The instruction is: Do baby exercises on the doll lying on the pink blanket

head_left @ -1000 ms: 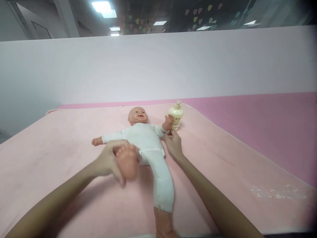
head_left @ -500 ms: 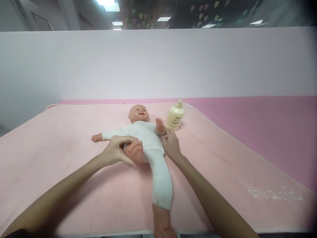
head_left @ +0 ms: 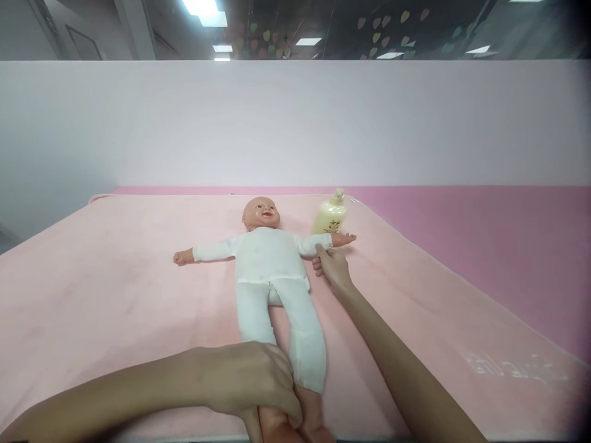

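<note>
**Doll (head_left: 272,255) on its back, one hand at a leg, one at an arm**

The doll lies face up on a pink blanket (head_left: 138,301), its head at the far end, its feet at the near edge and its arms spread left and right. The left hand (head_left: 256,375) is clamped around the lower part of the doll's left-side leg in the scene, just above the bare foot, the thumb pointing down along it. The right hand (head_left: 333,267) is well apart from it, fingers curled and touching the near side of the right-side sleeve (head_left: 317,244) — how firmly it pinches the cloth, I cannot tell.

Just beyond that sleeve stands a pale yellow pump bottle (head_left: 330,216), its lower part hidden by the doll's arm. Pale lettering (head_left: 514,367) marks the blanket's near right corner. Bright pink surface (head_left: 498,246) shows to the right, and a white wall (head_left: 295,123) runs across the far side — above it, heart shapes and lit ceiling panels.
</note>
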Demonstrator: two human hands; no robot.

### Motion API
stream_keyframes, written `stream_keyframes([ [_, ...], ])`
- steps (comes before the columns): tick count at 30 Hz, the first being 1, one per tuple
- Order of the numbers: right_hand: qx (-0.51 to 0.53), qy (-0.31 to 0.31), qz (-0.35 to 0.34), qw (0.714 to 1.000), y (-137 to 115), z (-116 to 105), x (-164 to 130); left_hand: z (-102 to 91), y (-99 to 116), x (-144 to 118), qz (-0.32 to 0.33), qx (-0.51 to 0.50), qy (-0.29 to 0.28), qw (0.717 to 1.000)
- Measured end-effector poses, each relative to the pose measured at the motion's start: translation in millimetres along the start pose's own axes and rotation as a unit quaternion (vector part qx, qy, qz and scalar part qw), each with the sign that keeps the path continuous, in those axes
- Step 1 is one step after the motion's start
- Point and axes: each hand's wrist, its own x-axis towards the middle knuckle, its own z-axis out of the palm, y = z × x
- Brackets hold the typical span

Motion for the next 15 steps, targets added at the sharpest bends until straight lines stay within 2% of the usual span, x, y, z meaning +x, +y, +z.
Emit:
stream_keyframes([
  [3,-0.109,-0.066,0.015,0.992,-5,-10,2,11.8,-8,-3,0.013,0.087,-0.033,0.996],
  [6,-0.210,-0.114,0.010,0.971,-11,-19,-10,-1.6,-3,-7,-0.009,0.060,-0.016,0.998],
  [8,-0.276,-0.149,-0.026,0.949,-15,-26,-37,-18.2,-2,-10,-0.065,0.005,0.059,0.996],
  [9,-0.295,-0.167,-0.053,0.939,-16,-29,-57,-26.2,-5,-12,-0.110,-0.023,0.123,0.986],
  [10,-0.300,-0.177,-0.078,0.934,-15,-33,-81,-32.8,-11,-15,-0.163,-0.049,0.202,0.964],
  [11,-0.309,-0.173,-0.082,0.931,-12,-35,-108,-37.5,-20,-19,-0.223,-0.076,0.303,0.924],
  [12,-0.323,-0.160,-0.065,0.930,-7,-36,-136,-40.1,-32,-24,-0.276,-0.110,0.417,0.859],
  [13,-0.337,-0.139,-0.053,0.930,0,-36,-163,-40.9,-44,-30,-0.331,-0.148,0.526,0.770],
  [14,-0.334,-0.131,-0.038,0.933,9,-35,-188,-40.3,-57,-35,-0.380,-0.200,0.599,0.676],
  [15,-0.327,-0.129,-0.019,0.936,18,-33,-209,-39.2,-69,-40,-0.404,-0.269,0.633,0.603],
])
